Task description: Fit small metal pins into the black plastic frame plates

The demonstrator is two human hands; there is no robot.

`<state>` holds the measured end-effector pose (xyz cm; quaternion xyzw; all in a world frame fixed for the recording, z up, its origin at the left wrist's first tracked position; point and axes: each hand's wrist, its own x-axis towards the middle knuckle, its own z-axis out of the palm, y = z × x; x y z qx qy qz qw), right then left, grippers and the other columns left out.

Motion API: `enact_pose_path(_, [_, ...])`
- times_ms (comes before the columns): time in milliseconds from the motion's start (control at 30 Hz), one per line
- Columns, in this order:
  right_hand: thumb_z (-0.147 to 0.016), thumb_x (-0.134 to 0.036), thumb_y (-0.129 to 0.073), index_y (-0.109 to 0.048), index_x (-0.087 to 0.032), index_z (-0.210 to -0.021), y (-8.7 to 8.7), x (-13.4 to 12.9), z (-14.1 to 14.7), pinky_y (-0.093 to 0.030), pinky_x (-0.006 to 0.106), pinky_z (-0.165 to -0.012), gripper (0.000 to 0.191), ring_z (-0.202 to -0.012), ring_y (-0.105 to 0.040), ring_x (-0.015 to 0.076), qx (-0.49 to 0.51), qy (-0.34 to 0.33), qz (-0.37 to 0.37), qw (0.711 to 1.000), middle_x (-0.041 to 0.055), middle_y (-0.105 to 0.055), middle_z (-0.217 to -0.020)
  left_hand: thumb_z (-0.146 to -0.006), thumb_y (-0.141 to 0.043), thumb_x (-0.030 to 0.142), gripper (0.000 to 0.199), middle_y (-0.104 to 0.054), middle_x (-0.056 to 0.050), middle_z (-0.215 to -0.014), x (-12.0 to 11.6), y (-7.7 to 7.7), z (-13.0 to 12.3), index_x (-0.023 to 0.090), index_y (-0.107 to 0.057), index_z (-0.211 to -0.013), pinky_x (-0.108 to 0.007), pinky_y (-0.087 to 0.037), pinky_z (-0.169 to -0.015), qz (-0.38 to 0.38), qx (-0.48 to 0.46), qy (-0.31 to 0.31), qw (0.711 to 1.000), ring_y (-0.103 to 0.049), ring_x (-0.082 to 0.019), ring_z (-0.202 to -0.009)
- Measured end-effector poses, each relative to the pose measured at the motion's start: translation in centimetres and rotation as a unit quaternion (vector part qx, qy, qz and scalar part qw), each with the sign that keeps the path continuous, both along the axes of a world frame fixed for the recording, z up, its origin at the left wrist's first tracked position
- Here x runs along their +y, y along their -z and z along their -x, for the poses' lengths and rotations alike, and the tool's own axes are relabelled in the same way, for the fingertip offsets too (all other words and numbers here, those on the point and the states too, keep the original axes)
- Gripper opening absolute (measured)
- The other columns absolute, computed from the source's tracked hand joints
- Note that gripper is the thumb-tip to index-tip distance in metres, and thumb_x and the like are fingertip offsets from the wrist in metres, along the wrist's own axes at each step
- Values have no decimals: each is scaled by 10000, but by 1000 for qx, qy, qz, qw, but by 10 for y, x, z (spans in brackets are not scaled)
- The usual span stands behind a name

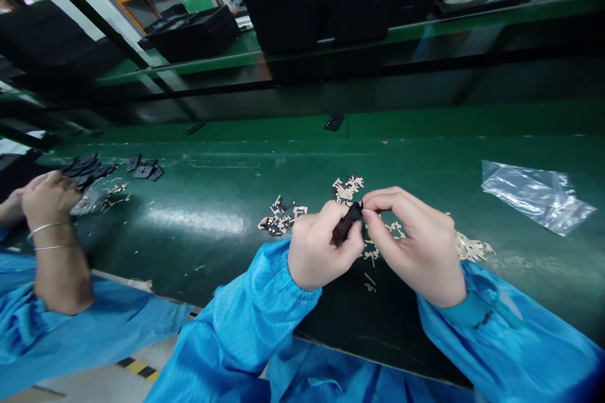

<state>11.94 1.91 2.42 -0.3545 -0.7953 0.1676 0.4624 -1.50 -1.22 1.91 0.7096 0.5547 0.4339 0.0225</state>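
Note:
My left hand (324, 242) is closed around a small black plastic part (348, 224), held just above the green bench. At the part's upper right end, my right hand (412, 240) pinches with thumb and forefinger; whether a tiny piece sits between these fingertips is hidden. Behind my hands lies a small pile of beige and black cut pieces (348, 187). Another pile of dark and beige pieces (276, 223) is left of my left hand. Beige scraps (471, 247) are heaped beyond my right wrist, and a few more lie beneath my hands.
A clear plastic bag (536, 196) lies at the right. Black parts (145, 168) are grouped at the left near a co-worker's hands (50, 198). Single black pieces (334, 122) rest at the back. Black bins (286, 6) stand on the raised shelf (411, 34), with other people behind.

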Motion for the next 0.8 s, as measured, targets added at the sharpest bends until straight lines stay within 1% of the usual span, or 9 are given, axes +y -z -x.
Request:
enact_pose_path(200, [-801,-70,-520,-523,-185,-790,2,-1,2,-469,247,-649,115,-718,-607,134,-21,15,-28,999,32,-629,-774,-714,-553,176,89,-475,73,-456,1,2,0,173,-477,-667,-163,-340,-388,-20,21,-4,1000,-423,-44,-355])
enact_pose_path(400, [-805,-84,-520,-544,-185,-806,4,-1,2,-481,252,-640,104,-725,-630,148,-55,45,-83,994,42,-659,-785,-720,-555,173,89,-459,74,-451,2,3,0,169,-482,-669,-161,-338,-383,-23,22,-1,999,-413,-43,-356])
enact_pose_path(667, [-797,-80,-528,-550,-189,-844,6,-1,1,-491,267,-651,121,-750,-635,162,-81,58,-112,989,53,-671,-827,-720,-547,172,96,-424,83,-447,2,1,-1,175,-476,-655,-160,-326,-375,-15,6,3,1000,-390,-37,-346])
enact_pose_path(800, [-804,-87,-514,-544,-193,-844,4,-3,1,-485,266,-647,117,-744,-630,159,-74,54,-94,991,47,-665,-821,-722,-541,177,90,-418,84,-445,1,-1,0,178,-478,-658,-157,-323,-377,-1,-8,9,1000,-388,-36,-351])
